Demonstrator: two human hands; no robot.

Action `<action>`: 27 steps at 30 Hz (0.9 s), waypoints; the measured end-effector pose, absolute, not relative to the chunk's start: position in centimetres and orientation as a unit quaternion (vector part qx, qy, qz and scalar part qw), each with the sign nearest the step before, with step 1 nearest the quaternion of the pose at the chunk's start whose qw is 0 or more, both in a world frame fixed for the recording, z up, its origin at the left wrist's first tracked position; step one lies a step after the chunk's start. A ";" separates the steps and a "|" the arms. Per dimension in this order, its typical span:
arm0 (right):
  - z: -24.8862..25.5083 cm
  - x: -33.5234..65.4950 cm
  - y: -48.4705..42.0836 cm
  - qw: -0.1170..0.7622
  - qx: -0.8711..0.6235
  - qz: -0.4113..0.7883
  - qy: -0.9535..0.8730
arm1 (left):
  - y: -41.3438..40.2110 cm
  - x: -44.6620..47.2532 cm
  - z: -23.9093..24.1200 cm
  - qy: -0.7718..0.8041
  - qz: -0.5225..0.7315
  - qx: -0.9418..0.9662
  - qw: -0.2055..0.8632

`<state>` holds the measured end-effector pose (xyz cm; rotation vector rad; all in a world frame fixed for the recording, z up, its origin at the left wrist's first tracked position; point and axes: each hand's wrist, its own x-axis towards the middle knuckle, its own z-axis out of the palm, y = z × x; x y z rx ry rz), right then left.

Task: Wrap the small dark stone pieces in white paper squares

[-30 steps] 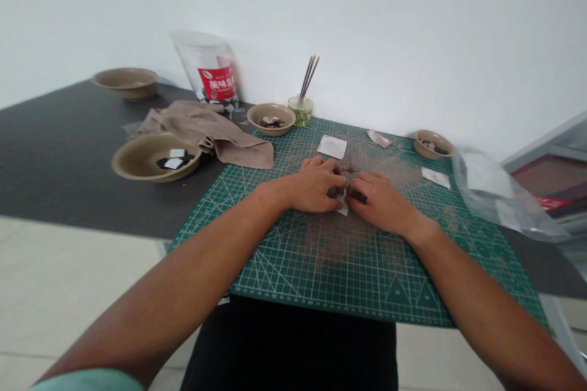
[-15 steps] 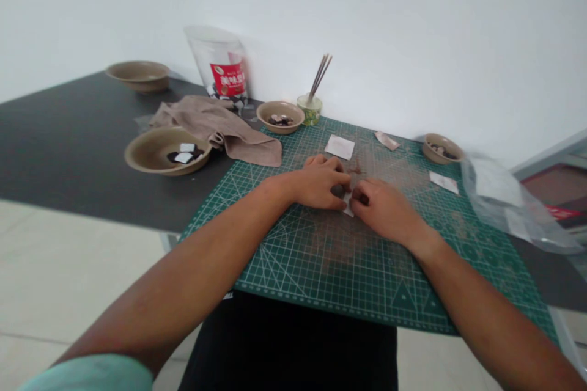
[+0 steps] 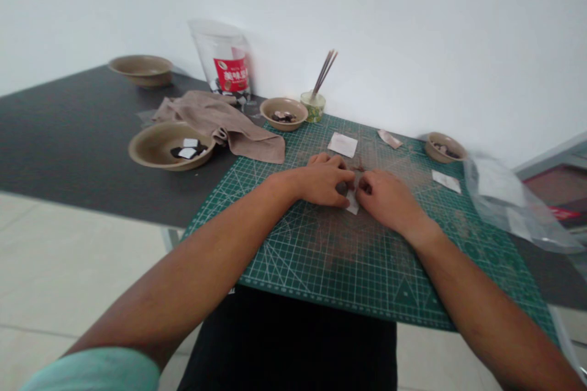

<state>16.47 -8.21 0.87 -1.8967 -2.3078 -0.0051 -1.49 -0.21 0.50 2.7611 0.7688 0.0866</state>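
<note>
A small white paper piece (image 3: 353,204) lies on the green cutting mat (image 3: 312,250), partly covered by my fingers. My left hand (image 3: 326,183) rests palm down, its thumb and forefinger curved at the paper's left side and holding it. On the other side, my right hand (image 3: 389,198) is closed with the fingertips pinched together at the paper's right edge; whatever is between them is hidden. Behind my hands lies a white square sheet (image 3: 343,144), and a smaller creased piece of paper (image 3: 389,138) is farther right. Brown dust marks the mat.
Left, a bowl (image 3: 158,162) holds black-and-white pieces beside a brown cloth (image 3: 254,137). Behind are another bowl (image 3: 142,73), a clear red-labelled bag (image 3: 232,76), a bowl of dark bits (image 3: 284,125) and sticks in a green cup (image 3: 315,109). Right: a small bowl (image 3: 443,156), a plastic bag (image 3: 499,189).
My right hand has shifted slightly away from me, and a little more of the white paper shows between my hands. The whole view has moved slightly.
</note>
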 end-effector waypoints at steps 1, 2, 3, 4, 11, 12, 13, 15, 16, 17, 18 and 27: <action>0.9 16.4 -8.2 0.078 -0.632 0.010 -0.771 | -0.2 -1.5 0.5 0.266 0.029 0.954 0.136; 0.9 16.4 -8.3 0.078 -0.628 0.031 -0.774 | -0.2 -1.5 0.5 0.265 0.028 0.954 0.135; 1.0 16.4 -8.3 0.076 -0.623 0.051 -0.777 | -0.2 -1.5 0.5 0.263 0.027 0.955 0.135; 1.0 16.4 -8.3 0.076 -0.620 0.061 -0.778 | -0.2 -1.5 0.5 0.262 0.026 0.955 0.135; 0.8 16.7 -8.2 0.075 -0.640 0.039 -0.764 | -0.3 -1.5 0.6 0.267 0.028 0.954 0.137; 0.8 16.7 -8.2 0.074 -0.634 0.060 -0.767 | -0.3 -1.5 0.6 0.267 0.027 0.954 0.136; 0.7 16.7 -8.2 0.074 -0.630 0.075 -0.769 | -0.3 -1.5 0.6 0.266 0.025 0.954 0.135; 0.7 16.7 -8.2 0.077 -0.635 0.061 -0.766 | -0.3 -1.5 0.6 0.263 0.023 0.955 0.135; 0.7 16.7 -8.1 0.080 -0.642 0.038 -0.762 | -0.2 -1.5 0.6 0.262 0.024 0.955 0.136; 0.8 16.7 -8.1 0.083 -0.648 0.017 -0.757 | -0.2 -1.5 0.6 0.262 0.025 0.955 0.137; 0.8 16.7 -8.1 0.085 -0.651 0.007 -0.755 | -0.3 -1.5 0.6 0.265 0.026 0.954 0.138; 0.8 16.5 -8.1 0.083 -0.659 0.037 -0.747 | -0.4 -1.4 0.8 0.269 0.019 0.953 0.137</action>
